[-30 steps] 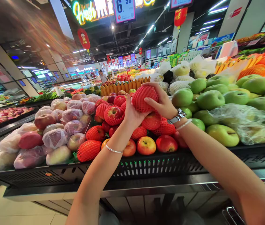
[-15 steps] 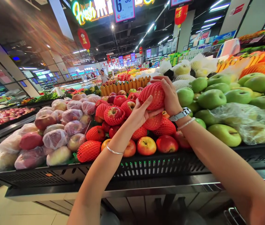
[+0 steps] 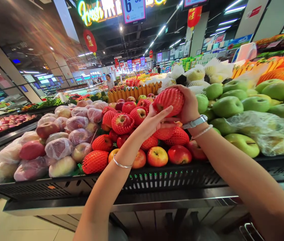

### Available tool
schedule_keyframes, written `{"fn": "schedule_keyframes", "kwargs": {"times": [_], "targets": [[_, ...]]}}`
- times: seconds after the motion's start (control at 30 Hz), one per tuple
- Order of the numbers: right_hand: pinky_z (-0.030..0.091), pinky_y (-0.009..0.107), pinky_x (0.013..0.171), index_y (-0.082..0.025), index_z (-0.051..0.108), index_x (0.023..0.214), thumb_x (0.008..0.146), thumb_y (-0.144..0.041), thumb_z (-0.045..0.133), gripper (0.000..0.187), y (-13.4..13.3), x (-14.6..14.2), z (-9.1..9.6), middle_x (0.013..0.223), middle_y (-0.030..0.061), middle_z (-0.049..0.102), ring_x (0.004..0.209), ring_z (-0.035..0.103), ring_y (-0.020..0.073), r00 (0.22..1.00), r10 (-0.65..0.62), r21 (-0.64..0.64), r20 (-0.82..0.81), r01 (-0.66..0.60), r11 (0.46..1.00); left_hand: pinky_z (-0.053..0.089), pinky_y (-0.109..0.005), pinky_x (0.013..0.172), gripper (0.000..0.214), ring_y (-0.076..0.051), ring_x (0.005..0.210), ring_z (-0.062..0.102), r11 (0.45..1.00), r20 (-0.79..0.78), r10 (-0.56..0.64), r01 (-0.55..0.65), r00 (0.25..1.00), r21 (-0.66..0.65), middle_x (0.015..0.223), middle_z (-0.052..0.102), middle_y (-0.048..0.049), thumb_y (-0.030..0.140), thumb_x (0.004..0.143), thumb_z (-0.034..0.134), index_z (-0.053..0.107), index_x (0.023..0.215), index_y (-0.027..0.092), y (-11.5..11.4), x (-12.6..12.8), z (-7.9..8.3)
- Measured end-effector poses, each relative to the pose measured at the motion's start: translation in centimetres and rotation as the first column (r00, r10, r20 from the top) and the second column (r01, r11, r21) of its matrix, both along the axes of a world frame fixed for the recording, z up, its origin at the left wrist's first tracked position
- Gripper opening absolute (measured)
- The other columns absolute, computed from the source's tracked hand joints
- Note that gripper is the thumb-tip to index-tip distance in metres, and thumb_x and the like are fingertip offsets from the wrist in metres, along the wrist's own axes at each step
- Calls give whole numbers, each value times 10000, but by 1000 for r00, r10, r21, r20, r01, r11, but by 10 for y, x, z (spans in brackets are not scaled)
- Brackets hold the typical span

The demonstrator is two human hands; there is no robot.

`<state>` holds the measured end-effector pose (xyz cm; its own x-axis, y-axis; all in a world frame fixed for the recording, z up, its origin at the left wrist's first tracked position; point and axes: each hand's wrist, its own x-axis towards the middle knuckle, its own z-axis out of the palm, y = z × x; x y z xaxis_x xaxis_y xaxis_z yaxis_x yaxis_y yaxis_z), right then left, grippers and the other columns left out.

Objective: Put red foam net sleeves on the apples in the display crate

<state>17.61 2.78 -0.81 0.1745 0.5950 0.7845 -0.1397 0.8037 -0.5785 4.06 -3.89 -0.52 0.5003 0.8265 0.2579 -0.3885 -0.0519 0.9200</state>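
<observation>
Both my hands hold one apple wrapped in a red foam net, raised above the pile of red apples. My left hand supports it from below and the left, thumb along its front and fingers stretched beneath. Curled over its right side and top is my right hand, with some of its fingers hidden behind the fruit. Under my hands lie more netted apples and bare ones, among them a yellow-red apple and a dark red apple at the front.
A black slatted crate edges the display. Bagged apples fill its left side, and green apples lie to the right beside a crumpled plastic bag. Behind the red apples runs a low yellow fence. Another person stands far back.
My hands have shifted slightly right and down with the netted apple. My right hand has rolled from fingers over the top to cupping its right side.
</observation>
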Motion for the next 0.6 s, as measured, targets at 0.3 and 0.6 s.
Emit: {"fn": "schedule_keyframes", "kwargs": {"times": [0.3, 0.6], "targets": [[559, 489, 876, -259, 558, 841, 714, -520, 512, 294, 32, 33, -3, 927, 57, 725, 941, 657, 270, 856, 500, -303, -132, -515, 802, 550, -466, 939, 506, -240, 996, 660, 732, -163, 583, -427, 796, 531, 1234, 599, -118, 432, 859, 619, 478, 1301, 229, 12, -10, -3], [540, 512, 956, -245, 589, 823, 805, -490, 513, 257, -18, -3, 5, 903, 58, 743, 1043, 662, 266, 731, 681, -431, -47, -630, 646, 136, -484, 1221, 705, -330, 1452, 276, 81, 69, 810, -227, 582, 971, 1491, 453, -90, 623, 731, 682, 533, 1326, 277, -10, -12, 4]]}}
